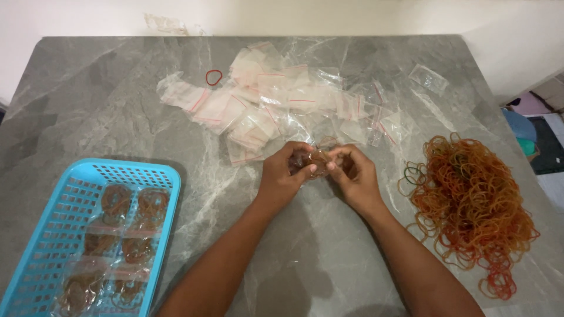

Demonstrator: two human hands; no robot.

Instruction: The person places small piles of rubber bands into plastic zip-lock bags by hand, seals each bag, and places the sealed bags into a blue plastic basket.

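1. Small clear zip bag (317, 159), stuffed with rubber bands, pinched between both hands just below the heap of empty bags.
2. Heap of empty clear zip bags (276, 105) with red seal strips.
3. Lone clear bag (428, 77), right of the heap.
4. Filled bags (117, 246) in the blue basket (41, 235), far lower left of the heap.

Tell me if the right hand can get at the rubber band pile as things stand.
Probably yes. The rubber band pile lies on the table just to the right of the right hand, with nothing between them. But that hand and the left hand both pinch a small bag.
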